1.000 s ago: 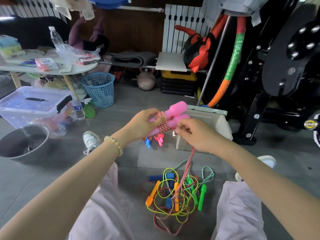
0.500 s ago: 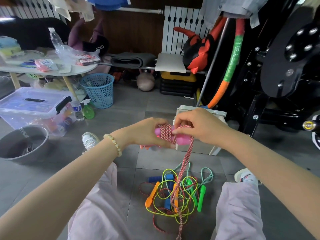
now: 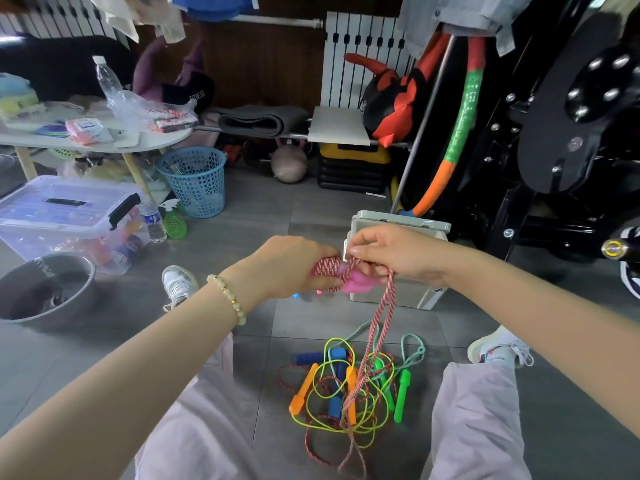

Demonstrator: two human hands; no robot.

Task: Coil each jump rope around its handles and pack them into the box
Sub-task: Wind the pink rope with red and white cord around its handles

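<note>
nearest you, in front of the box (image 3: 401,294), the ropes (image 3: 349,386) lie tangled, so draw the red-and-white cord (image 3: 387,301) up slowly. nearer the box, your left hand (image 3: 294,268) grips the pink handles (image 3: 356,284); your right hand (image 3: 391,254) pinches the cord: lay each turn tight beside the last.

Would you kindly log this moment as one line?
state: rope part-coiled on pink handles | left hand: grips handles | right hand: pinches rope | floor: tangled ropes | box: behind hands
</note>
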